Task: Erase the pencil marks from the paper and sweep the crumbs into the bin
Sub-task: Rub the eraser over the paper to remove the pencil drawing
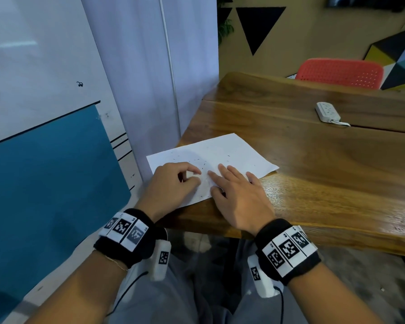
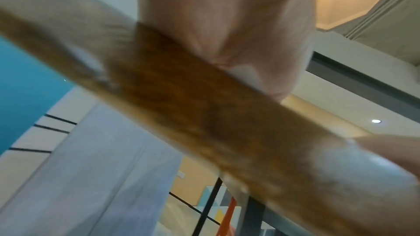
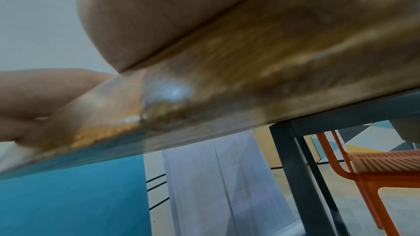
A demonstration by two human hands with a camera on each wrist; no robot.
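A white sheet of paper lies at the near left corner of the wooden table, with small dark eraser crumbs scattered over it. My left hand sits on the paper's left part with its fingers curled, pinching what looks like a small white eraser, mostly hidden by the fingers. Beside it my right hand lies flat on the paper, fingers straight and pressing it down. The wrist views are blurred and show only my left palm and right palm above the table's edge. No bin is in view.
A white power strip lies at the table's far right. A red chair stands behind the table. A white and blue wall runs close along the left. The table's near edge is just under my wrists.
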